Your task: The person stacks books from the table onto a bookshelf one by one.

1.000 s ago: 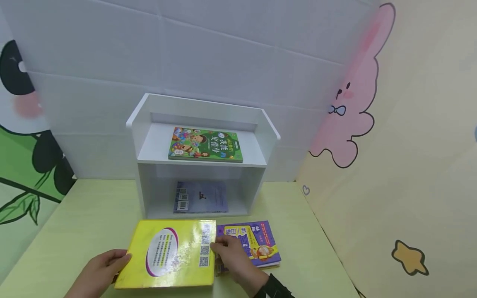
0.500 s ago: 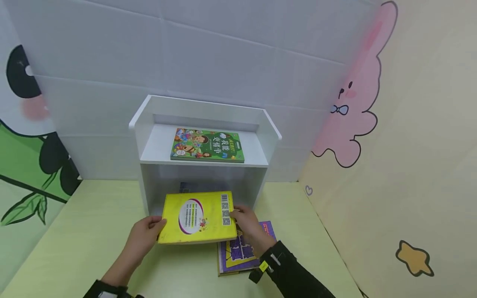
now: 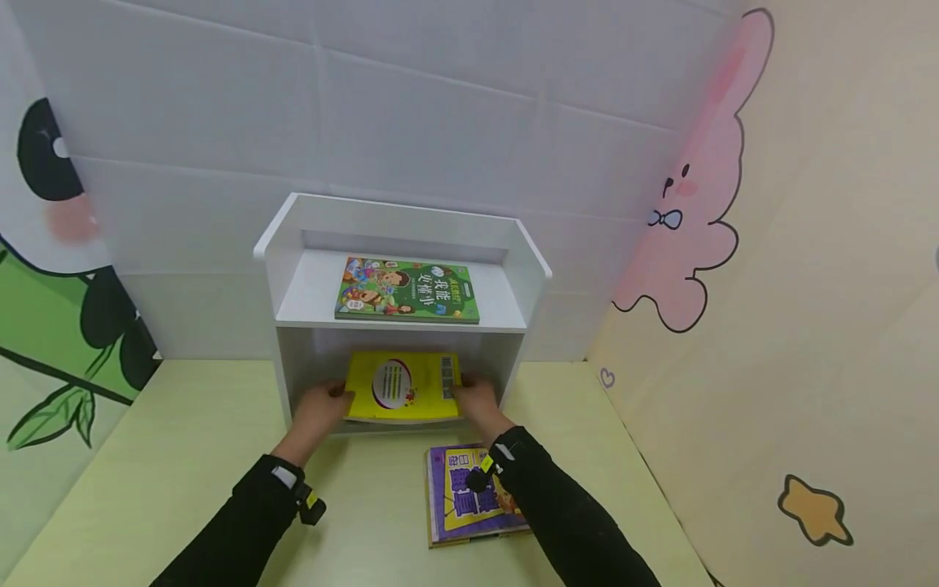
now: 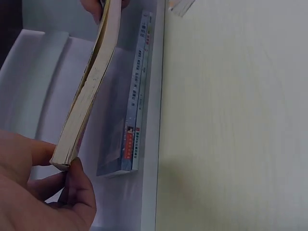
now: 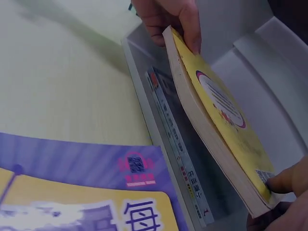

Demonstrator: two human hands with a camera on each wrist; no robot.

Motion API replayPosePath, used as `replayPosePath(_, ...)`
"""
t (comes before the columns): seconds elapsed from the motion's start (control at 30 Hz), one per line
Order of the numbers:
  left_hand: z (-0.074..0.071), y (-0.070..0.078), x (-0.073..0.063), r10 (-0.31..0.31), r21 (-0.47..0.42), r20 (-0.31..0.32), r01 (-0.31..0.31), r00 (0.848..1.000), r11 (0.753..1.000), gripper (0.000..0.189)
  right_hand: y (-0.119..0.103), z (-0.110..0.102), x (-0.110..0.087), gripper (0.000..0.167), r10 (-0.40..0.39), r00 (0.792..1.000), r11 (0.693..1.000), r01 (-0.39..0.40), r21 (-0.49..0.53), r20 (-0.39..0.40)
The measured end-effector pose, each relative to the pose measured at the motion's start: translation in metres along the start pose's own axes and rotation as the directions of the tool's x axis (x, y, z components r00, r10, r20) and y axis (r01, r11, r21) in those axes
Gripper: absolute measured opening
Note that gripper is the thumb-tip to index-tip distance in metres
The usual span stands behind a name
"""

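Left hand (image 3: 319,414) at nine o'clock, right hand (image 3: 480,405) at three, we pinch the yellow book (image 3: 399,387) above a blue book (image 4: 135,84).

I see the left hand (image 3: 320,409) and the right hand (image 3: 480,403) hold the yellow book (image 3: 405,386), one hand at each short side. This book is inside the lower compartment (image 3: 310,363) of the white shelf (image 3: 292,281); from my camera I cannot tell if it rests on the bottom. On the upper board (image 3: 306,303) the green book (image 3: 407,290) lies flat. In front of the shelf, the purple book (image 3: 458,496) lies on the pale table (image 3: 370,522), and the black right sleeve (image 3: 575,514) hides a part of it from me. The left sleeve (image 3: 242,522) is also black. On the right wall (image 3: 829,285) I see a pink rabbit (image 3: 693,212) and, lower, an orange star (image 3: 814,510).
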State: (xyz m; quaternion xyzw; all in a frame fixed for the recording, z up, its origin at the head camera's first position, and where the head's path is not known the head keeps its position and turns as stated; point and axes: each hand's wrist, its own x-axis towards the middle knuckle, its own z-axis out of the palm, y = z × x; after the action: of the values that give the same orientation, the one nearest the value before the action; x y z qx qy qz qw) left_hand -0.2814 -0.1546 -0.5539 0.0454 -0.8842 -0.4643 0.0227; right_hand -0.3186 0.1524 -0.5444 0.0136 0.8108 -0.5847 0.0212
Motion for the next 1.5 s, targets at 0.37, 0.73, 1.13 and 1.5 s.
replayPosePath(0.37,0.013,-0.017,0.024,-0.030,0.022,0.039,0.030,0.999,0.999,0.050,0.010,0.008,0.024,0.044,-0.003,1.000,1.000,0.003,-0.016,0.007)
replayPosePath(0.73,0.024,-0.024,0.021,0.014,0.194,0.010,-0.016,1.000,0.981,0.037,0.037,0.014,0.034,0.040,-0.031,1.000,0.965,0.032,-0.261,0.007)
replayPosePath(1.13,0.026,0.000,-0.040,0.141,0.219,-0.107,-0.115,0.984,0.969,0.054,0.010,-0.019,-0.050,0.046,-0.249,0.954,0.718,0.298,-0.629,0.168)
replayPosePath(1.5,0.039,0.028,-0.133,-0.007,-0.009,0.046,0.008,0.999,1.000,0.044,0.029,-0.092,-0.132,0.043,-0.224,0.967,0.741,0.091,-0.665,-0.118)
